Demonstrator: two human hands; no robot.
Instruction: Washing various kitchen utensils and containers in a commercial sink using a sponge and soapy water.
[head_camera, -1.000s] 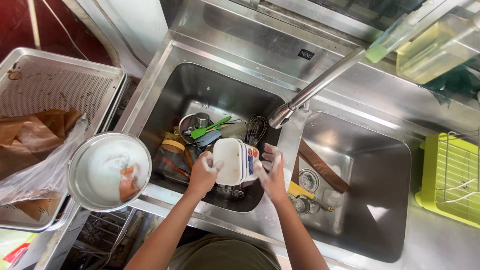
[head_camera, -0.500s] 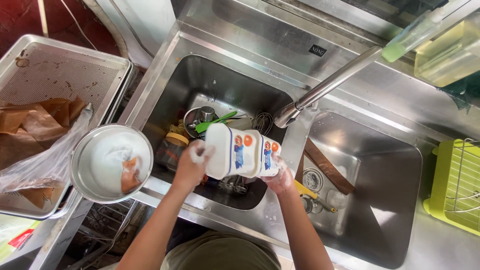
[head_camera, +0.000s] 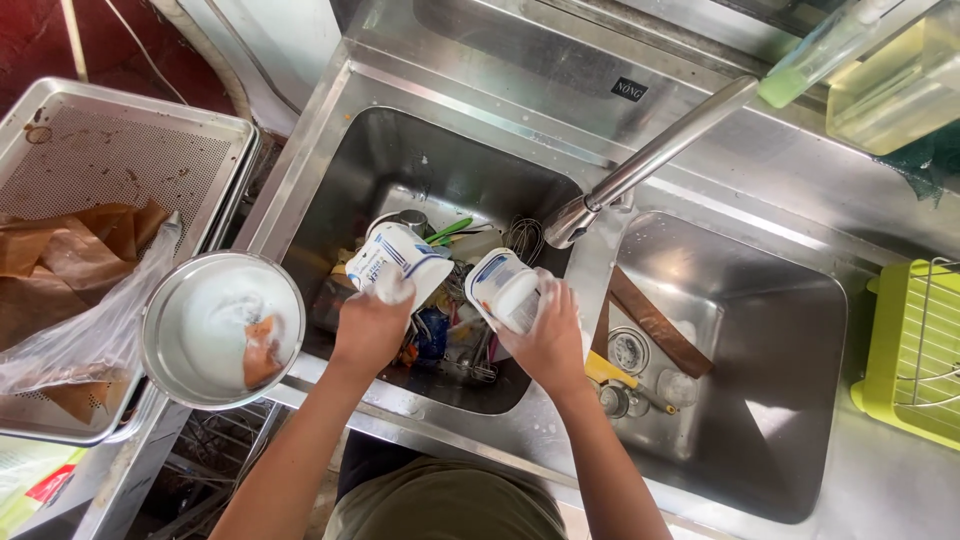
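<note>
Overhead, the person stands at a steel double sink (head_camera: 330, 130), both hands over its left basin. Left hand (head_camera: 368, 325) is closed around a white plastic tub with blue bands (head_camera: 395, 258), fingers wrapped on its lower end, suds on the knuckles; the tub is tilted and held above the heap of dishes in the left basin. Right hand (head_camera: 548, 335) is clamped on a second white container (head_camera: 503, 288), its open mouth turned up toward the camera, foam over the fingers. The two containers sit near each other but apart, just left of the faucet spout.

Faucet (head_camera: 650, 160): long steel arm slanting down from the back ledge, spout ending over the divider between the basins.

Left basin, below the hands: a pile of crockery and cutlery, a green utensil (head_camera: 447, 231), a wire whisk (head_camera: 522, 238) just beside the spout.

Right basin, right of the faucet: a brown flat strip (head_camera: 660, 325) lying aslant, a drain fitting, a yellow item (head_camera: 605, 368) at the near edge.

Left of the sink, at the rim: a round steel bowl (head_camera: 222, 330) with soapy water and an orange sponge (head_camera: 260, 352). Further left, a perforated steel tray (head_camera: 110, 160) holding brown paper (head_camera: 70, 245) and clear plastic wrap.

Far right of the faucet: a lime-green rack (head_camera: 915, 350). Back ledge: a green-tipped bottle (head_camera: 815, 50).
</note>
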